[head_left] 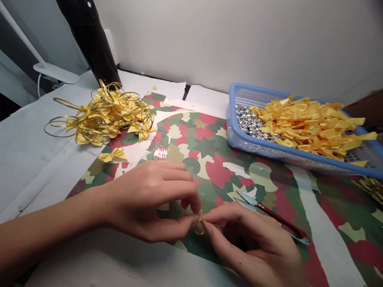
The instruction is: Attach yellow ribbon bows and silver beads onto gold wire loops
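My left hand (155, 199) and my right hand (251, 243) meet low in the middle of the view, fingertips pinched together on a thin gold cord loop (199, 226). Both hands hover just over a red, green and cream patterned paper (209, 159). The small loop is mostly hidden by my fingers. Red-handled thread snips (271, 215) lie on the paper right beside my right hand. A single yellow ribbon bow (113, 155) lies up and left of my left hand.
A pile of finished yellow bows with gold loops (101, 113) sits at the back left. A blue plastic basket (236, 131) at the right holds yellow bows (311, 123) and silver beads (249, 123). A black object (92, 40) and a white lamp base (55, 71) stand behind.
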The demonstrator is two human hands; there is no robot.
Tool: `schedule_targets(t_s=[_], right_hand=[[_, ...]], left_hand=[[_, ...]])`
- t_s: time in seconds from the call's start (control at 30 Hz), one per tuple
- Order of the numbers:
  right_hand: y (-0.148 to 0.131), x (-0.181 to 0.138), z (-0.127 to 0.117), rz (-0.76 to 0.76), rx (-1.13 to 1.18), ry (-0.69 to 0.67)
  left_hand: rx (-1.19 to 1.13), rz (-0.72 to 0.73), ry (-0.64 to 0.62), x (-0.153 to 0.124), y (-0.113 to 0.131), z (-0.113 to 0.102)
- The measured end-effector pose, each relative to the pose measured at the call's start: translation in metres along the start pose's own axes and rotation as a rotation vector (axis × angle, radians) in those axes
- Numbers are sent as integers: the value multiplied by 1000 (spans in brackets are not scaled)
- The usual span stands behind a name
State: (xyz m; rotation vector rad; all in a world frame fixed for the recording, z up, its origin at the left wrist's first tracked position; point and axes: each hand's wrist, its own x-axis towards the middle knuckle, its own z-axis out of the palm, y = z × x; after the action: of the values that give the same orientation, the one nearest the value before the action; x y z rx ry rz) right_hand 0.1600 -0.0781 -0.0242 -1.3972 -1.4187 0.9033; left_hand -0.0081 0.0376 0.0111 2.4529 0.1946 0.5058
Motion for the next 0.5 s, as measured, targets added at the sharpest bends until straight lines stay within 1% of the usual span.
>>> schedule_targets(t_s=[0.17, 0.37, 0.5], right_hand=[[0, 1, 0, -45, -26, 8], [-3, 2, -3, -33, -89, -53], [-3, 2, -3, -35, -106, -78]], left_hand=[[48, 21, -16, 1, -1, 1], [89, 32, -63, 0, 0, 3], [109, 55, -70, 0, 1, 4]])
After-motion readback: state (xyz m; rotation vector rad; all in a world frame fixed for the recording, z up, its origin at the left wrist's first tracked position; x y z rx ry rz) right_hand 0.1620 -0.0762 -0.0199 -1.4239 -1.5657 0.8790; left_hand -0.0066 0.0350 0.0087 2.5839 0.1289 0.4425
